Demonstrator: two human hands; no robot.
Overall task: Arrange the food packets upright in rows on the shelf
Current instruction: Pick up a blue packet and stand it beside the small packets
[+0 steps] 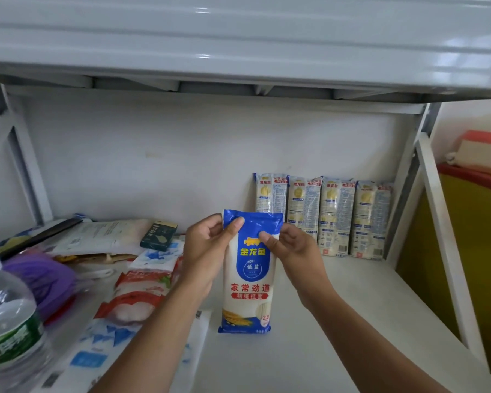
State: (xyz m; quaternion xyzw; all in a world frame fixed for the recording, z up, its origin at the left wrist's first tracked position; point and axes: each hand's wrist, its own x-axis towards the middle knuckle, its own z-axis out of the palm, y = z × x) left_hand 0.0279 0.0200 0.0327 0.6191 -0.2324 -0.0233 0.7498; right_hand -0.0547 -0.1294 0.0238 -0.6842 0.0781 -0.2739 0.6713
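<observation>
Your left hand (pixel 207 251) and right hand (pixel 292 251) are pinching the noodle packet (pixel 248 282) up top, standing it tall like the back row (pixel 338 217).

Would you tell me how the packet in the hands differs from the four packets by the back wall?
The held packet is blue and white; the four packets are pale yellow. The left hand and right hand pinch the held packet's top; the four packets stand untouched. All stand upright.
</observation>
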